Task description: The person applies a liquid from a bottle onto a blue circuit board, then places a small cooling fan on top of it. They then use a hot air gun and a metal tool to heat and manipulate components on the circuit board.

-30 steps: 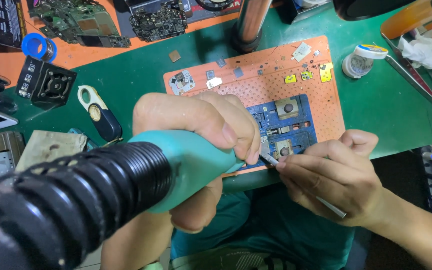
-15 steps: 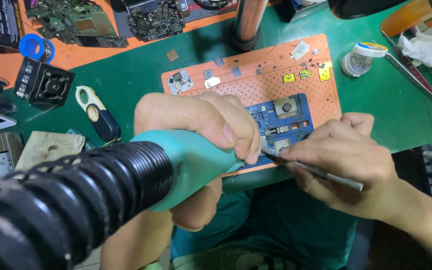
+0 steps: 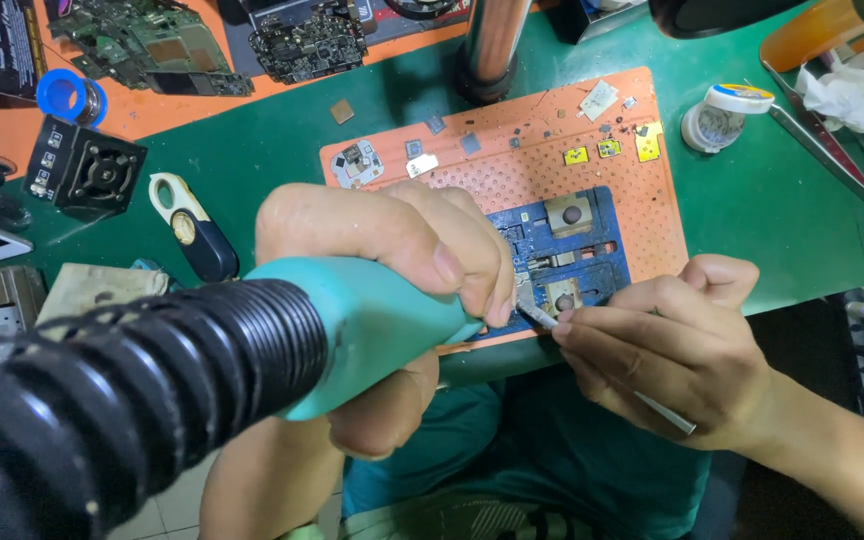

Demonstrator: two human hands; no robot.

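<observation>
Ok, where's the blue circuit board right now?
In the head view, the blue circuit board sits on the orange perforated mat, centre-right, just beyond both hands' fingers.

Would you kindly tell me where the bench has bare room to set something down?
Bare green mat lies between the orange pad and the tweezers. Another patch lies between the fan and the pad. The top left is crowded with boards.

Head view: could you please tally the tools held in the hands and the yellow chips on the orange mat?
Teal hot-air handle with black ribbed hose, in left hand: 1
Thin metal tool, in right hand: 1
Small yellow chips on orange perforated mat: 3
Total: 5
</observation>
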